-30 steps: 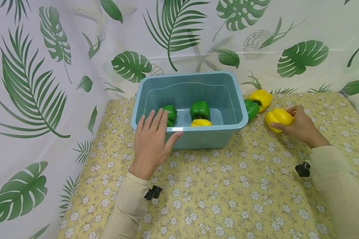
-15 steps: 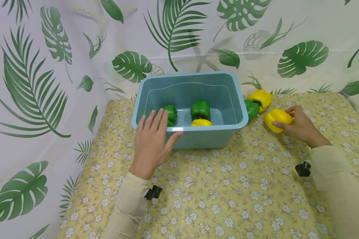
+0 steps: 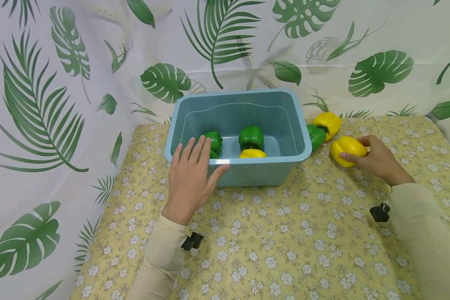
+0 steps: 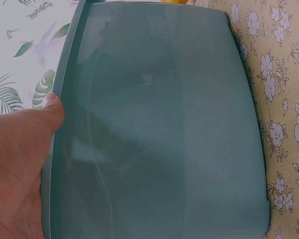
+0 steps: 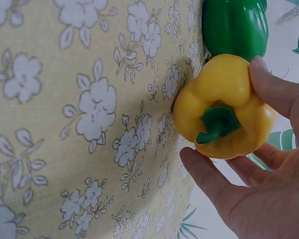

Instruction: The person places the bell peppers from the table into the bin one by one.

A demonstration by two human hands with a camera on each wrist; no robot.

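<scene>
A yellow bell pepper (image 3: 346, 151) is held between the thumb and fingers of my right hand (image 3: 380, 159), to the right of the blue bin (image 3: 247, 175). Its green stem (image 5: 219, 123) faces the right wrist camera. My left hand (image 3: 191, 179) lies over the bin's front rim with its fingers straight, the thumb (image 4: 52, 107) touching the rim. Inside the bin are a green bell pepper (image 3: 251, 136), another green one (image 3: 214, 141) partly behind my left fingers, and a yellow one (image 3: 252, 153) half hidden by the front wall.
Against the bin's right side lies a green bell pepper (image 3: 316, 137), touching a yellow one (image 3: 328, 124) behind it. A yellow flowered cloth (image 3: 270, 241) covers the table. Behind and to the left hangs a leaf-printed curtain (image 3: 108, 50).
My right hand and its yellow bell pepper have shifted very slightly left. The left hand and the bin have stayed in place.
</scene>
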